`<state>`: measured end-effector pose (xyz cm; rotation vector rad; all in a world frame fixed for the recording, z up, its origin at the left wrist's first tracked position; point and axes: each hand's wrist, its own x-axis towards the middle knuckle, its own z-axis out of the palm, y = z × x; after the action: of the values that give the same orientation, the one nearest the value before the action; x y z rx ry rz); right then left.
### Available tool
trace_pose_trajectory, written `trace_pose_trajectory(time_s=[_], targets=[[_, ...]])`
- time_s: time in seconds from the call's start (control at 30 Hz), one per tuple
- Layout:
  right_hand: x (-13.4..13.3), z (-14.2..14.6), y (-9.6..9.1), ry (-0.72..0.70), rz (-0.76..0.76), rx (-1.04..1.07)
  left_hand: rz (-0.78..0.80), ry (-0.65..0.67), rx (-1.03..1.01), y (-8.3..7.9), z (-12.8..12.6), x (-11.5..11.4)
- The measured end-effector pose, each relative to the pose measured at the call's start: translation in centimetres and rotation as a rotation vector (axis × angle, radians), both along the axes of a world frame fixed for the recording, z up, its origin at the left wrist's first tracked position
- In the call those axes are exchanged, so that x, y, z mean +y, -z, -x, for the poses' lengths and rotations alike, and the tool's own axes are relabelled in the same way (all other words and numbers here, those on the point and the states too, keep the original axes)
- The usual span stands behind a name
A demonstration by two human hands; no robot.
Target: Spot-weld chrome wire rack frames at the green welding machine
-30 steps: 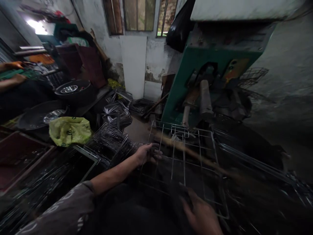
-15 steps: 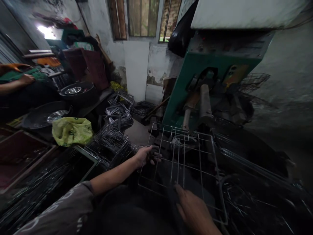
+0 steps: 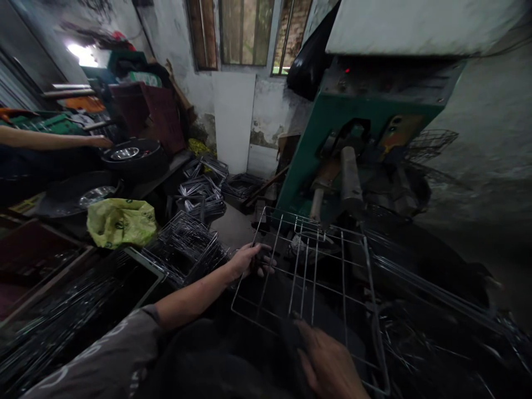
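A rectangular wire rack point(image 3: 315, 277) is held at a slant in front of me, its far edge close to the green machine point(image 3: 300, 160). My left hand point(image 3: 251, 260) is closed around the wire at the rack's left side, with the fingers beneath it. At the near side my right hand point(image 3: 330, 357) is curled against the rack, thumb and fingers on its wires; the exact grip is dark and blurred. Two cylindrical metal arms stick out of the machine above the rack's far edge, the larger arm point(image 3: 351, 174) on the right.
Stacked wire frames point(image 3: 183, 244) lie left of my arm, beside a yellow-green sack point(image 3: 120, 221). A bin of loose wires point(image 3: 70, 310) stands at the lower left. Another person's hand point(image 3: 100, 142) reaches near a shiny bowl point(image 3: 124, 153). More wire pieces point(image 3: 411, 338) lie at the right.
The rack's near right corner has dropped slightly, and my right hand has shifted a little down and left. The other person's hand has moved right, toward the shiny bowl.
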<state>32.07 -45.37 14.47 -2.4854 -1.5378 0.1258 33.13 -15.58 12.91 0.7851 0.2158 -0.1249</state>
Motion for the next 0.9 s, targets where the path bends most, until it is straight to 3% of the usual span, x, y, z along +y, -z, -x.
trace_pose_trajectory(time_s=[0.27, 0.5, 0.73, 0.9], targets=[[1.0, -0.5, 0.2, 0.008, -0.093, -0.196, -0.015, 0.052, -0.035, -0.4, -2.1, 0.5], [1.3, -2.9, -0.1, 0.079, -0.041, -0.214, -0.013, 0.064, 0.009, -1.2, -5.3, 0.4], [0.7, -4.0, 0.7, 0.077, 0.029, -0.19, 0.003, 0.059, -0.043, 0.2, -6.0, 0.1], [0.2, -4.1, 1.5, 0.013, -0.02, -0.208, 0.008, 0.063, -0.069, 0.6, -5.7, -0.1]])
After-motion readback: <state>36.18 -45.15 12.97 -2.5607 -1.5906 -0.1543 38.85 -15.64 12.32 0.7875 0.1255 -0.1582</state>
